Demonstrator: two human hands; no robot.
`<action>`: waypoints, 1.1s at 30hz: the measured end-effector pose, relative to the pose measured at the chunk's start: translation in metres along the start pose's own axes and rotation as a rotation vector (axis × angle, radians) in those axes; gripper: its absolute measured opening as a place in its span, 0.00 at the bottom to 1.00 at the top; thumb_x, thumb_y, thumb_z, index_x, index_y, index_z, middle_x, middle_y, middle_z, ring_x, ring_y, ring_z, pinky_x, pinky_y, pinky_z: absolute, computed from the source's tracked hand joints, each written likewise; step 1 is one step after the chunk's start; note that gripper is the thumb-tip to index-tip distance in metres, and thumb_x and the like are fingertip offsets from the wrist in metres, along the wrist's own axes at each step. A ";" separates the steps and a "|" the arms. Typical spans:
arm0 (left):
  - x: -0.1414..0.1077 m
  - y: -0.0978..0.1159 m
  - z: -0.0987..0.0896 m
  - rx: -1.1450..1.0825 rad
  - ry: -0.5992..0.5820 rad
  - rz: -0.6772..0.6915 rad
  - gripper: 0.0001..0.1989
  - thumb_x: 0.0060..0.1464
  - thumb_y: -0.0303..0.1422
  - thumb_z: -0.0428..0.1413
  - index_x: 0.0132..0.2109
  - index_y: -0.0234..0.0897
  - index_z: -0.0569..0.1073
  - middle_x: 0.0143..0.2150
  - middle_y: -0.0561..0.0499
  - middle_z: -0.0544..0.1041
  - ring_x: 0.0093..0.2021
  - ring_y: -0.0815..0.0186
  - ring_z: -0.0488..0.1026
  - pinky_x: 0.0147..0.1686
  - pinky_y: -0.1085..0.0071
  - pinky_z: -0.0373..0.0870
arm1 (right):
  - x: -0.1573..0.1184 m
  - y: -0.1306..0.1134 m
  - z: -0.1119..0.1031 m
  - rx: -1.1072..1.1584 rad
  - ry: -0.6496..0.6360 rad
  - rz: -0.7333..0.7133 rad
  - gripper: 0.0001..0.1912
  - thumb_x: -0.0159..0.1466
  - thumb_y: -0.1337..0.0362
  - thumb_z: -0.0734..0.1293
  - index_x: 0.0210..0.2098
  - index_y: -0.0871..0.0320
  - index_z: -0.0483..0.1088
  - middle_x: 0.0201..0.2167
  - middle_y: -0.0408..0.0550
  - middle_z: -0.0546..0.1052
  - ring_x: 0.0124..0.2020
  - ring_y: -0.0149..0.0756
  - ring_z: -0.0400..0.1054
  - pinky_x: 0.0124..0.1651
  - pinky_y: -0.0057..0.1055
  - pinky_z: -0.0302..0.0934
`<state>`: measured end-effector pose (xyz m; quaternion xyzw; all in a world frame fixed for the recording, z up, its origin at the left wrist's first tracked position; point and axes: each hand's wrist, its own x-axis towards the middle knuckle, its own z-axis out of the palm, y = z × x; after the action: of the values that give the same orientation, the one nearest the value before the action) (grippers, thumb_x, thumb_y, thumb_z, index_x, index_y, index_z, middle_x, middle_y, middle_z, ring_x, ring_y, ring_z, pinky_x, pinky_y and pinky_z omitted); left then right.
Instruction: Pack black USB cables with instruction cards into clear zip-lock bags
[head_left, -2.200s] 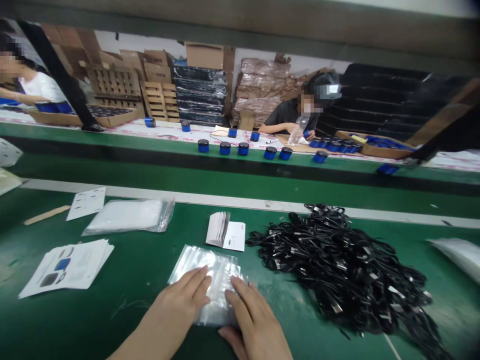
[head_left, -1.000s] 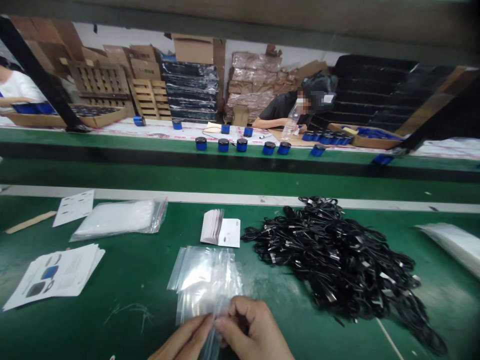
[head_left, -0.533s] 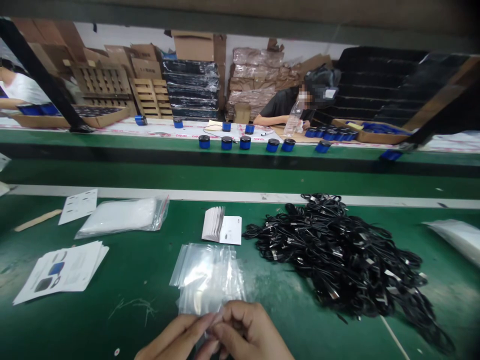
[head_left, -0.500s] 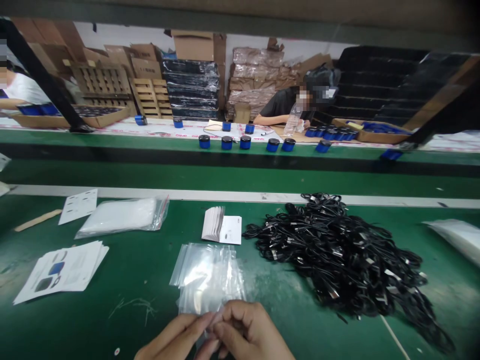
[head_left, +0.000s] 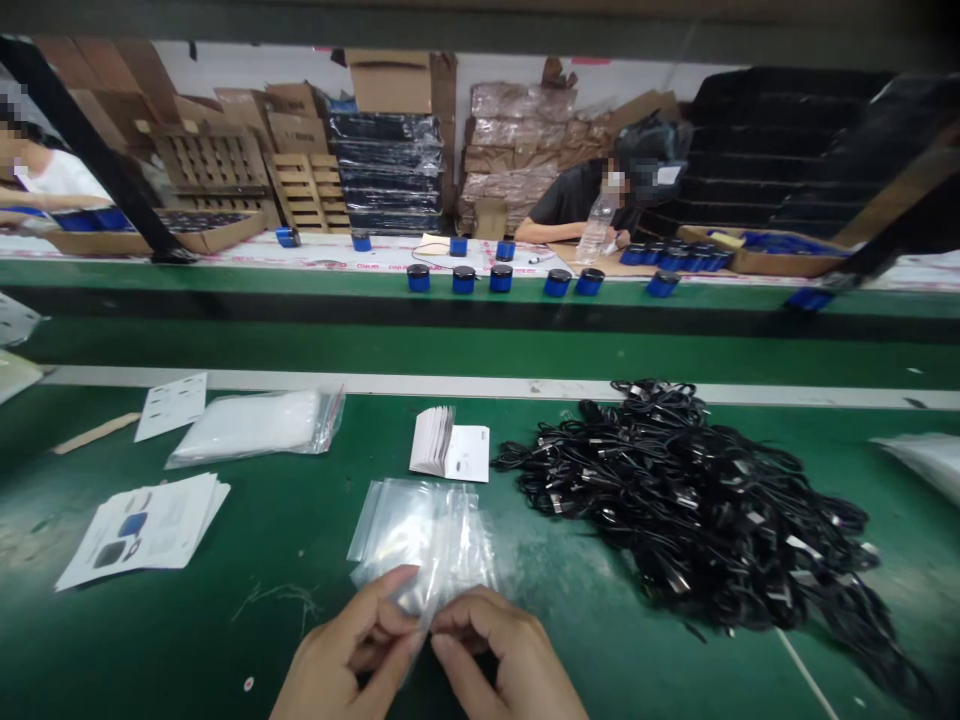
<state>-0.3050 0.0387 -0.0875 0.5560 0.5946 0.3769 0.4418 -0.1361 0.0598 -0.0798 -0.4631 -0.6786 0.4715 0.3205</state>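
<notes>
At the near edge of the green table, my left hand [head_left: 349, 645] pinches a clear plastic bag [head_left: 425, 598] between thumb and fingers. Close beside it, my right hand [head_left: 504, 650] is closed on the bag's other side, its thumb against the fingertips. Just beyond my hands lies a spread of flat clear zip bags [head_left: 409, 520], partly covered by my fingers. A small stack of folded leaflets [head_left: 466, 452] sits behind these bags. To the right is a large heap of black USB cables [head_left: 675, 500].
Printed cards [head_left: 150, 525] lie at left, near a filled plastic pack [head_left: 251, 425] and a wooden stick [head_left: 96, 432]. Blue cylindrical items with black tops [head_left: 501, 278] line the raised far ledge. A co-worker [head_left: 574, 200] sits behind it, another person at far left.
My hands have drawn slightly apart, and the left fingers have shifted along the bag, which now shows upright between them. The view has turned slightly left.
</notes>
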 end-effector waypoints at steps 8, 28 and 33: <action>-0.001 0.007 0.012 -0.085 0.115 -0.175 0.15 0.42 0.35 0.57 0.37 0.43 0.60 0.22 0.63 0.74 0.23 0.71 0.75 0.27 0.79 0.71 | -0.007 0.000 0.005 -0.002 0.005 0.023 0.12 0.57 0.70 0.61 0.34 0.63 0.76 0.29 0.52 0.78 0.29 0.34 0.73 0.32 0.23 0.66; 0.000 -0.002 0.009 0.311 -0.014 0.264 0.12 0.48 0.26 0.52 0.40 0.47 0.62 0.22 0.66 0.76 0.20 0.73 0.76 0.20 0.83 0.70 | -0.002 -0.009 0.004 -0.118 -0.068 0.077 0.16 0.53 0.76 0.59 0.33 0.60 0.77 0.27 0.49 0.79 0.26 0.36 0.73 0.31 0.24 0.63; -0.001 0.003 0.005 0.138 -0.142 0.090 0.06 0.56 0.31 0.51 0.41 0.44 0.61 0.32 0.58 0.81 0.31 0.70 0.80 0.31 0.78 0.77 | -0.002 -0.006 0.003 -0.110 -0.048 0.085 0.17 0.55 0.74 0.59 0.37 0.62 0.76 0.28 0.51 0.79 0.29 0.40 0.74 0.31 0.27 0.65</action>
<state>-0.2990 0.0382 -0.0860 0.6368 0.5606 0.3141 0.4261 -0.1398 0.0564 -0.0753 -0.4969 -0.6907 0.4576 0.2580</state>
